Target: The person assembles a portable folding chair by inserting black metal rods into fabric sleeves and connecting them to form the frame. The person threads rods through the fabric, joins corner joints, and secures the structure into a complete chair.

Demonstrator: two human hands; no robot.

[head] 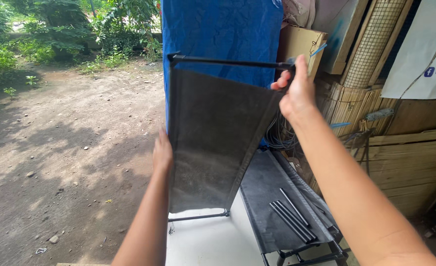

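A dark fabric panel [208,143] on a thin black frame is held upright. The left hand [162,153] grips its left edge, and the right hand [296,91] holds the top rod [227,62] at its right end. Behind hangs a blue tarp [223,34]. Lower right, loose black rods [292,219] lie on another dark panel [272,197]. Dirt ground [55,148] spreads left.

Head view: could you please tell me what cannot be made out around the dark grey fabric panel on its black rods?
- Left hand: fingers hidden behind the dark grey fabric panel.
- Right hand: fingertips hidden, curled round the black top rod.
- Second grey panel: cut off by the bottom edge.
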